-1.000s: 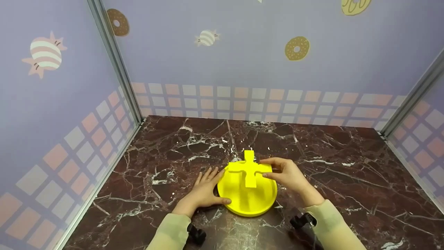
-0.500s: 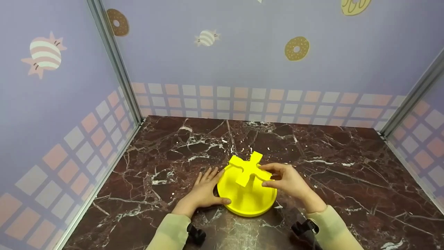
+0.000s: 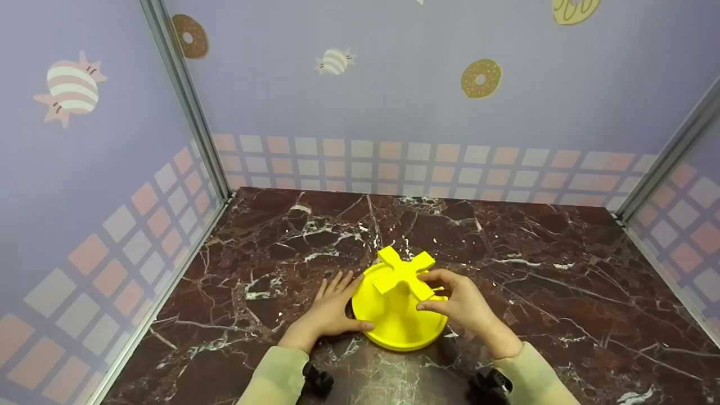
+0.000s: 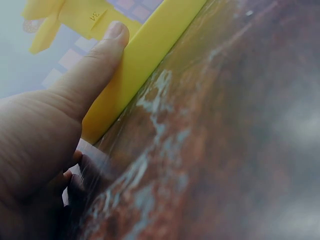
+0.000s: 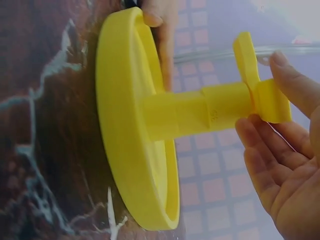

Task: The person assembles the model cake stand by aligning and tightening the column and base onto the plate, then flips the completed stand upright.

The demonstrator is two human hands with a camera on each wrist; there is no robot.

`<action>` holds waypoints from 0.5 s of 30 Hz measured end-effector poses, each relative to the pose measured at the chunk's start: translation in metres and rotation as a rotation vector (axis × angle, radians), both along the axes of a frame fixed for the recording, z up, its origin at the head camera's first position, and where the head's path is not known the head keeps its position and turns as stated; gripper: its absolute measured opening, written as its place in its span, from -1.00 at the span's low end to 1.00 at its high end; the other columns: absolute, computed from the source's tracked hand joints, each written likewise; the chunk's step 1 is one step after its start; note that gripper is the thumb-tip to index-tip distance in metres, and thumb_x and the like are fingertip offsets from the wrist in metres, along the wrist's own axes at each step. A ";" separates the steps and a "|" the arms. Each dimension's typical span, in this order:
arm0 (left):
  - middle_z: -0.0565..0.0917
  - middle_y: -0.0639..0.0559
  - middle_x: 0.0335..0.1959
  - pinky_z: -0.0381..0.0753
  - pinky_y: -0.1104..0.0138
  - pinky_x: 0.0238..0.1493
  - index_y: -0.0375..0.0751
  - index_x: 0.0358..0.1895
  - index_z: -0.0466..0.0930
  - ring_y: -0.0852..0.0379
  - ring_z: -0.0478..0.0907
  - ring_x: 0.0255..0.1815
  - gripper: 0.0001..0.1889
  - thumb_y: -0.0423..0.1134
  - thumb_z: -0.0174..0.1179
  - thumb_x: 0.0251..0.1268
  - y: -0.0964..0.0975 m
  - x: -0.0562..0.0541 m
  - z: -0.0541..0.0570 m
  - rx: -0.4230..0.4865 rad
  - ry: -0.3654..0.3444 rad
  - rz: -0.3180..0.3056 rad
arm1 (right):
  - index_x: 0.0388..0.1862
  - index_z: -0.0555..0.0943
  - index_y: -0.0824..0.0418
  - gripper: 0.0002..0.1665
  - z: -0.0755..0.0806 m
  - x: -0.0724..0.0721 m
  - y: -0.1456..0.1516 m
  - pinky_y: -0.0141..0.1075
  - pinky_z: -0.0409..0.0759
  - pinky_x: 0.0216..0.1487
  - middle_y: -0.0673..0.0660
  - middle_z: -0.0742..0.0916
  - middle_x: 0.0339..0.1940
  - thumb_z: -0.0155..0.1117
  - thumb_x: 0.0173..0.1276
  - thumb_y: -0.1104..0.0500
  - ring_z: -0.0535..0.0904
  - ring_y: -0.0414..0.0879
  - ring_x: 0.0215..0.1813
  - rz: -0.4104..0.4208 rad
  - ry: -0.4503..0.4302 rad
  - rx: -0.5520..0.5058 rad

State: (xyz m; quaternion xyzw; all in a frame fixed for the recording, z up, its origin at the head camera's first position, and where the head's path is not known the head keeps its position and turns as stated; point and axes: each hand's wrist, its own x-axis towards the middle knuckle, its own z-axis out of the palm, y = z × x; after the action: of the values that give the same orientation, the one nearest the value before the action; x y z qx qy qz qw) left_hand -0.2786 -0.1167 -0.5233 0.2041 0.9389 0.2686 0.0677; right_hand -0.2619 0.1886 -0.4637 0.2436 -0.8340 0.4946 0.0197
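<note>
One yellow cross-shaped handle with four flat arms point(image 3: 404, 273): borne on top of an upright yellow cylindrical stem point(image 5: 190, 115); its arms are set diagonally, like an X, as seen from the head.
Yellow stem: built in sections, with small digits marked on its side; its foot is planted in the middle of a yellow round base with a low raised rim point(image 3: 406, 344).
Yellow base: laid flat on a dark red-brown, white-veined, marble-patterned tabletop point(image 3: 270, 236), low at the middle of the head view.
Right hand point(image 3: 464, 298): clamped on the handle; the near right arm of the cross is pinched between the thumb and the bent fingers.
Left hand point(image 3: 332, 312): fingers spread apart and stretched forward along the left side of the base; the thumb is rested on the rim. How firmly the base is pressed cannot be told.
Wrists: a small black device point(image 3: 318, 379) is worn at the left one and another point(image 3: 490, 382) at the right, beside pale yellow-green sleeves point(image 3: 275, 374).
Walls: lilac panels point(image 3: 394, 101) are printed with doughnuts point(image 3: 492, 79), striped sweets point(image 3: 336, 61) and a band of pink and white squares point(image 3: 363, 160); the corners are edged by grey metal strips point(image 3: 197, 118).
</note>
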 end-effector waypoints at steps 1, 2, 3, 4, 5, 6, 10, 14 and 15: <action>-0.04 -0.24 0.71 -0.32 -0.24 0.69 -0.04 0.69 -0.02 -0.28 -0.20 0.74 0.24 0.43 0.40 0.03 0.000 0.000 0.000 -0.001 0.000 -0.001 | 0.13 0.68 0.30 -0.45 -0.001 0.001 -0.001 -0.20 0.76 0.13 0.31 0.72 0.24 0.60 0.17 0.18 0.72 0.17 0.10 -0.005 -0.001 -0.005; -0.04 -0.24 0.71 -0.32 -0.24 0.69 -0.04 0.69 -0.02 -0.28 -0.20 0.74 0.24 0.43 0.41 0.03 0.000 0.000 0.000 -0.002 0.001 -0.003 | 0.13 0.68 0.30 -0.46 -0.001 0.002 -0.002 -0.18 0.76 0.13 0.31 0.71 0.25 0.60 0.17 0.18 0.72 0.18 0.10 -0.008 -0.003 -0.010; -0.04 -0.24 0.71 -0.32 -0.24 0.69 -0.04 0.69 -0.02 -0.28 -0.20 0.74 0.24 0.43 0.41 0.03 0.000 0.000 0.000 -0.002 0.002 -0.004 | 0.13 0.68 0.30 -0.46 -0.002 0.003 -0.003 -0.17 0.76 0.14 0.30 0.71 0.25 0.60 0.17 0.18 0.72 0.18 0.10 -0.010 -0.007 -0.015; -0.04 -0.24 0.71 -0.32 -0.24 0.69 -0.03 0.69 -0.02 -0.28 -0.20 0.74 0.23 0.43 0.41 0.04 0.000 0.000 0.000 0.000 0.002 -0.005 | 0.13 0.68 0.30 -0.46 -0.002 0.003 -0.004 -0.16 0.76 0.14 0.30 0.71 0.24 0.60 0.17 0.17 0.72 0.17 0.10 -0.011 -0.012 -0.018; -0.04 -0.24 0.71 -0.32 -0.24 0.69 -0.02 0.70 -0.03 -0.28 -0.20 0.74 0.23 0.43 0.40 0.04 0.000 0.000 0.000 0.000 0.002 -0.005 | 0.12 0.69 0.30 -0.47 -0.002 0.004 -0.005 -0.12 0.76 0.14 0.30 0.71 0.24 0.59 0.18 0.17 0.73 0.17 0.09 -0.010 -0.014 -0.020; -0.04 -0.24 0.71 -0.32 -0.25 0.69 -0.02 0.70 -0.03 -0.29 -0.20 0.74 0.23 0.42 0.41 0.04 0.000 0.000 0.000 0.001 0.002 -0.006 | 0.12 0.69 0.29 -0.47 -0.002 0.005 -0.006 -0.12 0.77 0.13 0.30 0.72 0.24 0.59 0.19 0.16 0.73 0.17 0.09 -0.010 -0.016 -0.021; -0.04 -0.25 0.71 -0.31 -0.25 0.69 0.00 0.70 -0.03 -0.29 -0.20 0.74 0.23 0.43 0.40 0.03 0.000 0.000 0.000 0.000 0.005 -0.006 | 0.10 0.69 0.30 -0.50 -0.003 0.007 -0.008 -0.15 0.78 0.10 0.32 0.72 0.23 0.58 0.21 0.15 0.74 0.17 0.07 -0.017 -0.012 -0.013; -0.04 -0.24 0.71 -0.31 -0.24 0.69 0.01 0.70 -0.03 -0.29 -0.20 0.74 0.23 0.43 0.40 0.03 0.000 0.000 0.000 -0.006 0.005 -0.005 | 0.11 0.69 0.29 -0.50 -0.002 0.008 -0.008 -0.19 0.78 0.08 0.29 0.73 0.23 0.57 0.22 0.14 0.75 0.13 0.05 -0.021 -0.005 0.017; -0.04 -0.24 0.71 -0.31 -0.24 0.69 0.01 0.70 -0.03 -0.29 -0.20 0.74 0.23 0.44 0.40 0.03 0.000 0.000 0.000 -0.006 0.004 -0.005 | 0.12 0.69 0.29 -0.49 0.000 0.008 -0.007 -0.17 0.78 0.08 0.29 0.74 0.22 0.57 0.23 0.13 0.75 0.11 0.04 -0.015 -0.003 0.027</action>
State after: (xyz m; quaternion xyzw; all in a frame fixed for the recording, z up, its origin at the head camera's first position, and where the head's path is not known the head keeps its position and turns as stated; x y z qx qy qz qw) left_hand -0.2789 -0.1163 -0.5233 0.2067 0.9395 0.2649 0.0669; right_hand -0.2541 0.1815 -0.4641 0.2368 -0.8425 0.4836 0.0186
